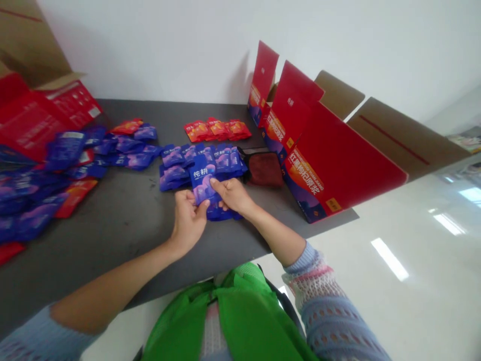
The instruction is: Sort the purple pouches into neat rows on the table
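Note:
Between my two hands is a blue sachet [202, 175] with white lettering and a purple print, held up with its face toward me. My left hand [190, 218] pinches its lower left part between thumb and fingers. On the right edge, my right hand [233, 194] grips it with the thumb on the front. More blue sachets [173, 173] lie in overlapping rows right behind and beside it, and some show below my right hand. A row of red sachets [217, 130] lies farther back on the dark grey table [150, 220].
A loose heap of blue and red sachets [33, 195] spreads at the left, by an open red carton [45, 110]. Open red cartons [326, 155] line the table's right edge. A dark brown pouch-like item [265, 169] lies against them. A white wall [158, 50] stands behind.

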`<action>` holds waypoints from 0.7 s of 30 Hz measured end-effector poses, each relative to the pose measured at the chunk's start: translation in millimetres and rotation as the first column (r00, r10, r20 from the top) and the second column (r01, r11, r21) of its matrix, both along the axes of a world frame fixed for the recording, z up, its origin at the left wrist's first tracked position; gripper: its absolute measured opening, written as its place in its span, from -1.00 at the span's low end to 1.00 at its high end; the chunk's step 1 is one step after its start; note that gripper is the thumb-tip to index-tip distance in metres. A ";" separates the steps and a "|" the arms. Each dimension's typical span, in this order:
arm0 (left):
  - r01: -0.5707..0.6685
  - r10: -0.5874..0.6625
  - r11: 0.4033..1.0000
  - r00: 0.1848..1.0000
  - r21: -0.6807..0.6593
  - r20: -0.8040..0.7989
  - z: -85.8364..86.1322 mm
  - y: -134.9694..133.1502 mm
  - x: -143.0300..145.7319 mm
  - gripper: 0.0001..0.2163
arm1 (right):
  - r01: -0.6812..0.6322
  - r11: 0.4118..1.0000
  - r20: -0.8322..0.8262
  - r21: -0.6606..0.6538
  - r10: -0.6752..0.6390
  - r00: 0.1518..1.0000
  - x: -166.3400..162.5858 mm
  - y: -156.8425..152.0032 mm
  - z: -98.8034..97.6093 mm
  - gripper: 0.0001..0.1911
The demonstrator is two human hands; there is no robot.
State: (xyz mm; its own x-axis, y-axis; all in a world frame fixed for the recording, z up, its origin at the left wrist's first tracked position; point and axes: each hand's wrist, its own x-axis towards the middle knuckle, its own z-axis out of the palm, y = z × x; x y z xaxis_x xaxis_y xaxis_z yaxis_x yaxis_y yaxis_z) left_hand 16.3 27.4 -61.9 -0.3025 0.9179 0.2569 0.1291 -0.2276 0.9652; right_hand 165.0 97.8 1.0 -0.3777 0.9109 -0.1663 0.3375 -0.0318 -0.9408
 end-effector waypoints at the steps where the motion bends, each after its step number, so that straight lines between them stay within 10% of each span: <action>1: -0.003 0.003 1.000 1.000 0.002 0.001 0.4 -0.6 -0.2 -0.62 | -0.001 0.999 -0.010 0.038 0.001 1.000 1.8 1.4 0.2 -0.32; 14: 0.124 -0.126 0.992 0.988 -0.021 -0.090 3.7 -47.2 21.8 -0.61 | -0.109 0.971 -0.305 -0.212 0.041 0.952 3.8 1.4 17.5 -0.35; 21: 0.140 -0.140 0.990 0.990 0.023 -0.013 10.8 -36.8 26.2 -0.61 | 0.199 0.917 0.118 0.345 -0.253 0.960 7.8 -4.1 18.4 -0.27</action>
